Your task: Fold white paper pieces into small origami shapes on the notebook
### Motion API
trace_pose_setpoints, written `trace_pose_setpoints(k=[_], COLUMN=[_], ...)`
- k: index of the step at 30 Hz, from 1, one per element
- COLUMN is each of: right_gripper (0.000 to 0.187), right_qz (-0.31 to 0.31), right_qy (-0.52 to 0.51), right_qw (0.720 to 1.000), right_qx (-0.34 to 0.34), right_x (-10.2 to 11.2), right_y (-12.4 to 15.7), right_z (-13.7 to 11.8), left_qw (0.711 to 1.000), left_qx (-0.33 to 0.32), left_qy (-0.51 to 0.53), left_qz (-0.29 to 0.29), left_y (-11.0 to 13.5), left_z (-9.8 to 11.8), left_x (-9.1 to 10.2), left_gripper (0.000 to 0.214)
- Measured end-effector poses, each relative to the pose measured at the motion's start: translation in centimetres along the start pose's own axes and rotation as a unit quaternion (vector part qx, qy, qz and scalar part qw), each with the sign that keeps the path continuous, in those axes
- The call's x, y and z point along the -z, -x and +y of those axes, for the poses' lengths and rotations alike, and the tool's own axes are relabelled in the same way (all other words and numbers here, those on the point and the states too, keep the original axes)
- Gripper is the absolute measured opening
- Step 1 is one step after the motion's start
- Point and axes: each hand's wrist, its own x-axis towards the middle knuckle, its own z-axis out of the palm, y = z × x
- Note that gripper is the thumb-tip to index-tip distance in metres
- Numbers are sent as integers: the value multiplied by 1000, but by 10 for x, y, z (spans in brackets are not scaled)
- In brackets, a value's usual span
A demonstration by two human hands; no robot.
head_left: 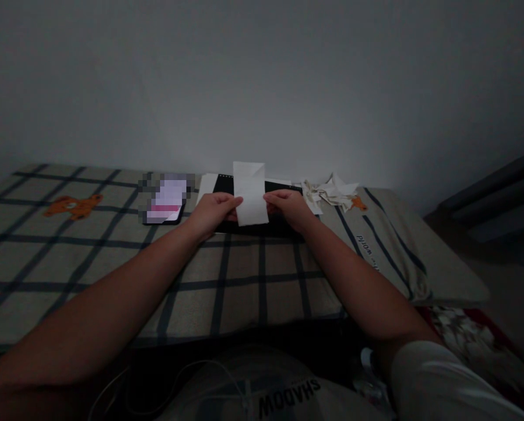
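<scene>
A white folded sheet of paper (250,190) is held up between my two hands, its long side upright. My left hand (217,209) pinches the left edge with thumb and fingers. At the right edge, my right hand (287,206) has the same kind of pinch. Behind and below the paper lies a black notebook or folder (253,228), partly covered by my hands. White sheets (208,182) stick out from under it at the back left. Crumpled or folded white papers (334,192) lie just beyond my right hand.
A phone (167,202) with a lit screen rests left of my hands. Everything lies on a checked cloth (262,280) with an orange bear figure (72,207). A grey wall (262,82) rises behind. Below the right edge are pale scraps (467,336) and a bottle (369,374). A thin white cable (200,362) crosses my lap.
</scene>
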Motion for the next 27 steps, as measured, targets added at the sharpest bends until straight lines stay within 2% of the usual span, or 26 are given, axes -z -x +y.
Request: trace_pose_setpoints(k=[5,9,11,14,17,21,27], right_gripper=[29,28,26,25,24,24,24], right_qz=[-56,-41,-28,-10,4,5,5], right_qy=[-18,11,21,27,22,21,31], right_qw=[998,999,999,1000,1000,1000,999], right_qx=[-16,-10,-1,8,10,14,31], right_x=[2,2,3,5,7,5,1], right_y=[1,1,-1,-3,-4,-4,-2], right_z=[2,4,4,6,8,5,3], left_qw=[999,999,999,999,998,999,999], left_qx=[-14,-10,-3,19,38,34,6], left_qy=[-8,-15,4,41,38,17,-20], left_qz=[35,51,38,-13,-37,-9,37], left_y=[3,4,3,2,0,-1,3], left_z=[4,5,4,2,-1,-2,4], left_x=[-3,-6,-6,-5,-3,-3,-8], left_gripper=[22,23,23,24,21,14,15])
